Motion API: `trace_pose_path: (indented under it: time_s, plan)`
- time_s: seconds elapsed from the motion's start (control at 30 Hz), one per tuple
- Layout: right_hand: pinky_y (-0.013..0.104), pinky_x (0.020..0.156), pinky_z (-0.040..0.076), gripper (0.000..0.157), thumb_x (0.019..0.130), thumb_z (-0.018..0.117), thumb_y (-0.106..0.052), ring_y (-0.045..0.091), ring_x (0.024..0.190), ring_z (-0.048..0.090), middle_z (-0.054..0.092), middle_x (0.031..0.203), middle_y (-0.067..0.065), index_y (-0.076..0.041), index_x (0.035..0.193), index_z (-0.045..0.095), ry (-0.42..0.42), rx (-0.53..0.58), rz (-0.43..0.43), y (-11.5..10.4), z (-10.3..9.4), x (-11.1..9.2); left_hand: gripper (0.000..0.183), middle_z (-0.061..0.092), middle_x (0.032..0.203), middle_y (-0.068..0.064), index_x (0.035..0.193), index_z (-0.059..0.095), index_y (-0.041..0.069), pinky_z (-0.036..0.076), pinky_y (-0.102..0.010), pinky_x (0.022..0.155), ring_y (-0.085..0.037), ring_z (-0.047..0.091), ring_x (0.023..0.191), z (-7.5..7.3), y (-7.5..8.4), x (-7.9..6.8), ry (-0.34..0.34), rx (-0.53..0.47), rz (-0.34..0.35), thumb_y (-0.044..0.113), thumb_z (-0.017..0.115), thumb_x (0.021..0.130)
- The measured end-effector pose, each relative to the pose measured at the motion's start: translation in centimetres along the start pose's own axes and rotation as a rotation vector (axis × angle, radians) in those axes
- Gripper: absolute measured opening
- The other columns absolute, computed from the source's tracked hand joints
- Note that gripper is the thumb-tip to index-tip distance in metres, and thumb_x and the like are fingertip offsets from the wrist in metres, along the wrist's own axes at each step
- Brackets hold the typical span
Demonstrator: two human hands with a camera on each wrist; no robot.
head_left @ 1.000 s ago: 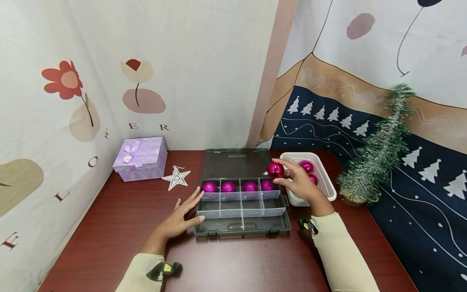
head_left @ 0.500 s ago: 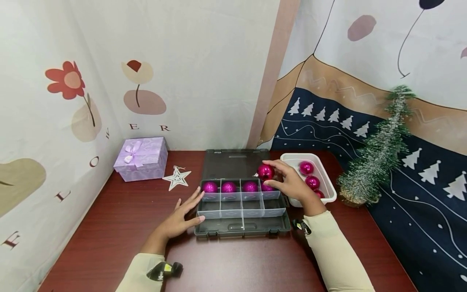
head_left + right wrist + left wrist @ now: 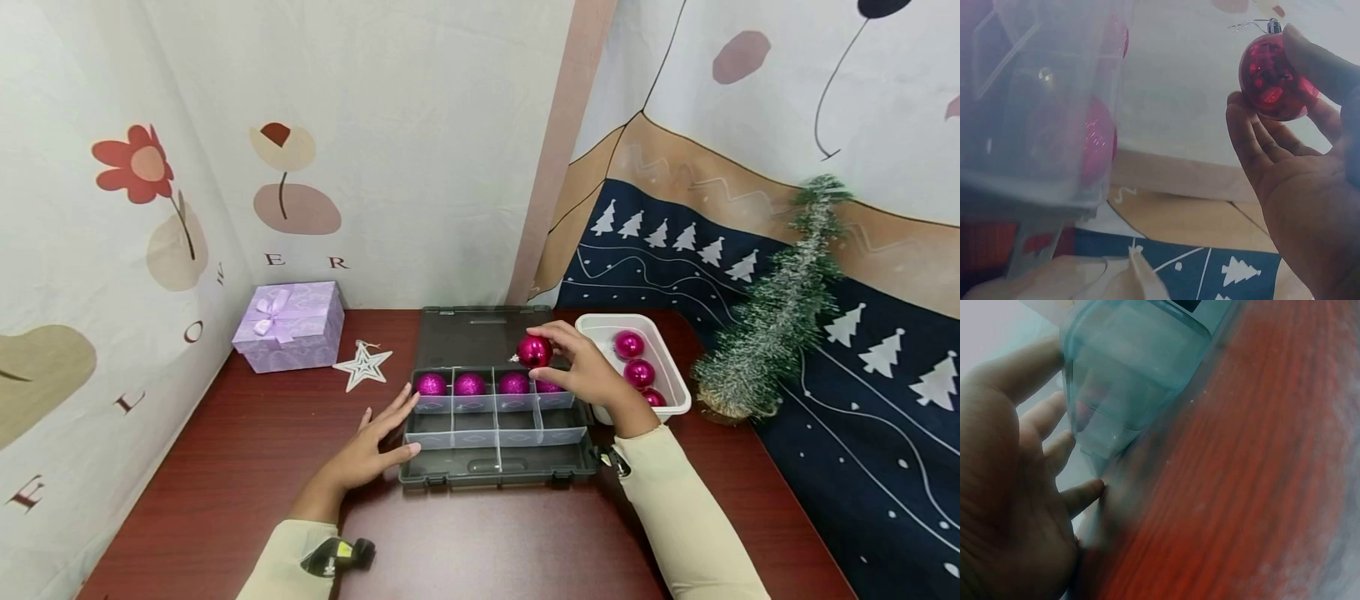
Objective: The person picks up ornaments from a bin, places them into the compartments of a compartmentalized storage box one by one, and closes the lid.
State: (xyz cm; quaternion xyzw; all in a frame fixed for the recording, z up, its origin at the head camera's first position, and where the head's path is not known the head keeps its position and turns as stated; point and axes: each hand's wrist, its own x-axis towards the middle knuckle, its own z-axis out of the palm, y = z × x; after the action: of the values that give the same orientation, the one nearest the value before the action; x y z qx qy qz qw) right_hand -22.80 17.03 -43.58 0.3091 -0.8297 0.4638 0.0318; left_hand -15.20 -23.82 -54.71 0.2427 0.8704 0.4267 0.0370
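Observation:
A shiny magenta Christmas ball (image 3: 534, 351) with a silver cap is pinched between the thumb and fingers of my right hand (image 3: 588, 371), held above the back right of a compartment box (image 3: 498, 479). In the right wrist view the ball (image 3: 1275, 78) shows its wire hook. Several glittery balls (image 3: 470, 384) sit one to a compartment along the box's back row; the rightmost is partly hidden by my right hand. The front compartments hold nothing. With fingers spread, my left hand (image 3: 367, 450) touches the box's left side; in the left wrist view its fingertips meet the wall (image 3: 1129, 375).
A white tub (image 3: 678, 392) with shiny balls (image 3: 639, 373) stands right of the box. The box's dark lid (image 3: 483, 337) lies folded back. A white star (image 3: 363, 366), a lilac gift box (image 3: 291, 327) and a small tinsel tree (image 3: 780, 308) stand around on the table (image 3: 465, 550).
My right hand has moved left with the shiny ball, from near the tub to over the back row. More balls in the tub now show. The left hand stays in place.

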Motion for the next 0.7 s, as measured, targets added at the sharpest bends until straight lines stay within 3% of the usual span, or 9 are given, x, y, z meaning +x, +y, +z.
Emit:
trace_pose_path:
  time_s: [0.27,0.53,0.7]
  plan:
    - [0.036,0.104,0.063,0.064,0.087,0.091,-0.005,0.027,0.119,0.066,0.064,0.140,0.015,-0.007,0.146,0.067,-0.036,-0.018,-0.052,-0.3,1.2,1.4,0.085,0.016,0.185,-0.015,0.174,0.031,0.020,-0.007,-0.089,0.122,-0.052,0.023,0.166,-0.1,0.0,0.0,-0.001,0.001,0.005,0.034,0.075,0.102]
    - [0.052,0.097,0.066,0.063,0.086,0.093,-0.007,0.028,0.115,0.068,0.065,0.138,0.014,-0.009,0.144,0.069,-0.127,-0.042,-0.090,-1.1,2.7,3.2,0.086,0.016,0.185,-0.015,0.174,0.031,0.021,-0.007,-0.089,0.122,-0.051,0.023,0.166,-0.1,0.0,0.0,-0.006,0.004,0.002,0.034,0.075,0.102]
    - [0.045,0.102,0.065,0.062,0.087,0.094,-0.013,0.025,0.120,0.068,0.067,0.139,0.010,-0.011,0.143,0.069,-0.181,-0.094,-0.102,-1.9,3.6,4.1,0.085,0.015,0.185,-0.014,0.174,0.031,0.022,-0.008,-0.089,0.122,-0.051,0.022,0.167,-0.1,0.0,0.1,-0.009,0.001,-0.004,0.035,0.075,0.102]
